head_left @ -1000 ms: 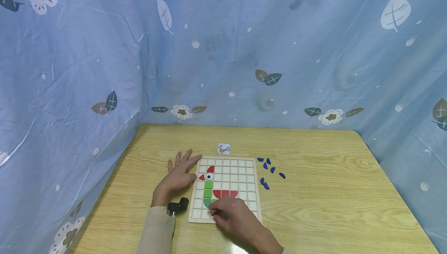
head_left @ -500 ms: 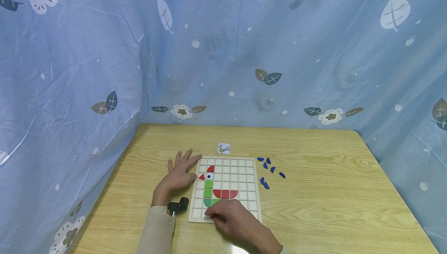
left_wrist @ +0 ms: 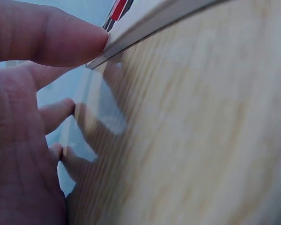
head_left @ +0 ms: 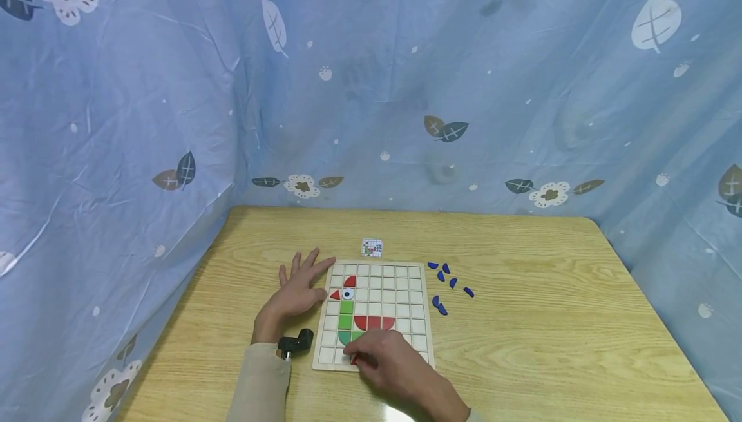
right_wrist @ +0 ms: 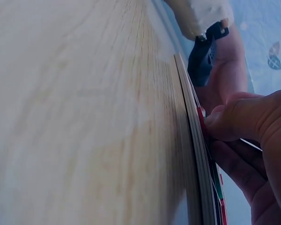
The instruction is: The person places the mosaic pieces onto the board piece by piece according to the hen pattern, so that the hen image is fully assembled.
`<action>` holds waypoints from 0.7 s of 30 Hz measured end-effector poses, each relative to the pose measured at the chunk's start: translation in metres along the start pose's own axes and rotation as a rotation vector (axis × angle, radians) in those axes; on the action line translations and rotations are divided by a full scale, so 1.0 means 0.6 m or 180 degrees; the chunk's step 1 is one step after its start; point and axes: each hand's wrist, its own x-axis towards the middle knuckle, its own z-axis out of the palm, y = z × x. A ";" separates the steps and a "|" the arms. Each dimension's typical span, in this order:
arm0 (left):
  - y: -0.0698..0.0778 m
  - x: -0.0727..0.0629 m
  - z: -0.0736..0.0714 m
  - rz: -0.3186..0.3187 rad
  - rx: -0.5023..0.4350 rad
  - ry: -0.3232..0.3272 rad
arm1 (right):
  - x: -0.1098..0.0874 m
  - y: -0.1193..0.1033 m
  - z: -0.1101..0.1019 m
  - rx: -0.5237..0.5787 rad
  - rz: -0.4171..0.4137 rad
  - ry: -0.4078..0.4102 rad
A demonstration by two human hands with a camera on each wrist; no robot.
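Note:
A pale wooden grid board [head_left: 390, 283] lies on the table, with red and green tiles and a round eye tile [head_left: 348, 294] set in its squares. My right hand [head_left: 391, 359] bends over the lower part of the board and hides some squares. Its thumb and index finger pinch a small red tile [right_wrist: 201, 119] at the board's near row; the tile's full shape is covered. At the board's left edge my left hand [head_left: 294, 292] rests with fingers spread, the thumb touching the edge and the index fingertip at the far left corner.
Several blue half-round pieces [head_left: 453, 283] lie scattered just right of the board. A small printed pattern card [head_left: 371, 247] sits beyond its far edge. A patterned blue curtain [head_left: 371, 119] hangs behind and beside the wooden table [head_left: 551, 319].
My right fingertips have shifted slightly toward the near edge and left with the red tile, then a little back. The left hand stays in place.

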 end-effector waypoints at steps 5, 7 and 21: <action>0.001 0.000 0.000 -0.0001 -0.0013 0.0017 | -0.001 -0.002 -0.004 -0.0064 -0.0011 0.0029; 0.000 0.000 0.001 -0.0002 -0.0012 0.0020 | -0.002 0.000 -0.008 -0.0054 -0.0061 0.0107; 0.004 -0.002 0.002 0.0004 -0.0076 0.0055 | -0.061 0.094 -0.119 0.0062 0.0214 0.0964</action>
